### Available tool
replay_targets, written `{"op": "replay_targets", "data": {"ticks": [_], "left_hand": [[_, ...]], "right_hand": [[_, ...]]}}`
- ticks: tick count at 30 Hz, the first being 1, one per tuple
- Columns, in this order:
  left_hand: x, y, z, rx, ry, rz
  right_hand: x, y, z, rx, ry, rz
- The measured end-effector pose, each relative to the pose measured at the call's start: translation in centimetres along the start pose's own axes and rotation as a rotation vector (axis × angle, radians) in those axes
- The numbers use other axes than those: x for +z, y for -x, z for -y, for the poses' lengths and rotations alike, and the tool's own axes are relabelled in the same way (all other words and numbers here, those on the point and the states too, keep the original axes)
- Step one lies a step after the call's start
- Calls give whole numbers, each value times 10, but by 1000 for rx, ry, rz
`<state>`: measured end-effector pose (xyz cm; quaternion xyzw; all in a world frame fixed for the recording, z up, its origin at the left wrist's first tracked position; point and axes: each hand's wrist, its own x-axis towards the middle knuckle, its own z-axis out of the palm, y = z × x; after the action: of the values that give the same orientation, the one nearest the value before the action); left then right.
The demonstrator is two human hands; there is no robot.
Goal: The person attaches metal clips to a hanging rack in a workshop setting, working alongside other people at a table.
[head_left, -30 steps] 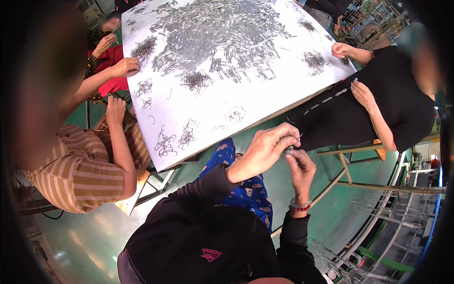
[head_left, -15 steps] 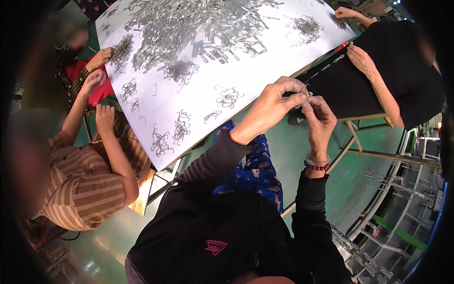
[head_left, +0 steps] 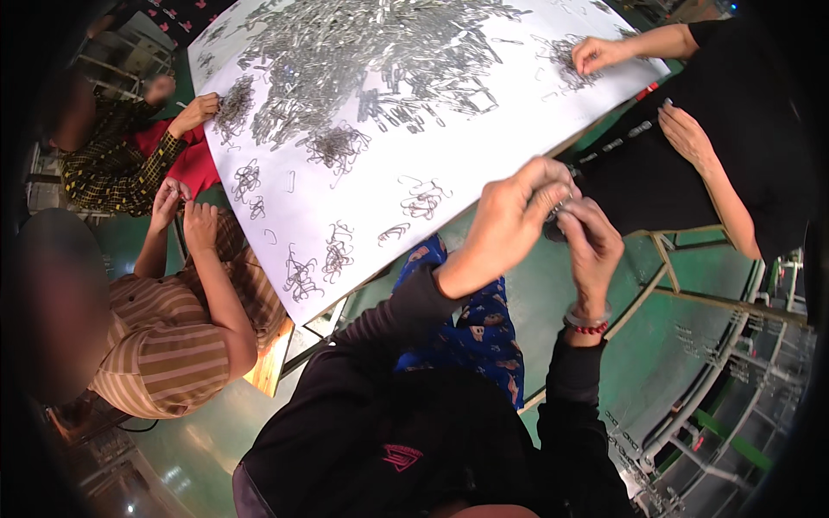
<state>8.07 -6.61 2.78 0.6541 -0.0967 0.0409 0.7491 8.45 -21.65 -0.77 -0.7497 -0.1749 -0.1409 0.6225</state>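
Observation:
My left hand (head_left: 509,220) and my right hand (head_left: 593,246) meet in front of the table's near edge, above my lap. Both are closed, their fingertips pinching a small metal piece (head_left: 561,206) between them; its exact shape is mostly hidden by the fingers. On the white tabletop (head_left: 371,186), the closest thing to my left hand is a loose pile of thin curved wire hooks (head_left: 423,198). Beside it lies a smaller cluster of hooks (head_left: 394,232). Farther back spreads a large heap of flat, elongated metal pieces (head_left: 371,65).
More hook piles (head_left: 337,250) lie toward the left corner. At right, a co-worker's hand (head_left: 602,55) touches a hook pile; the other hand (head_left: 688,138) rests over dark clothing. Two co-workers sit at left, one in a striped shirt (head_left: 181,354). Metal racks (head_left: 734,371) stand at right.
The view has shifted slightly. My hands have dipped a little, still pinching together. The right co-worker's hand has reached onto a hook pile; the striped-shirt co-worker's hands have come closer together.

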Motion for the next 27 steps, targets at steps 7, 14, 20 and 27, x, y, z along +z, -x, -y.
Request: {"op": "replay_targets", "data": {"ticks": [7,14,20,27], "left_hand": [[-6,24,6,222,-178,38],[-8,41,17,260,-126,91],[-10,56,11,175,-149,43],[4,72,31,74,-4,-64]], "right_hand": [[19,-95,-79,-46,215,227],[93,-139,-148,-267,799,343],[65,-102,-143,-16,545,362],[6,-12,-6,471,-353,48]]}}
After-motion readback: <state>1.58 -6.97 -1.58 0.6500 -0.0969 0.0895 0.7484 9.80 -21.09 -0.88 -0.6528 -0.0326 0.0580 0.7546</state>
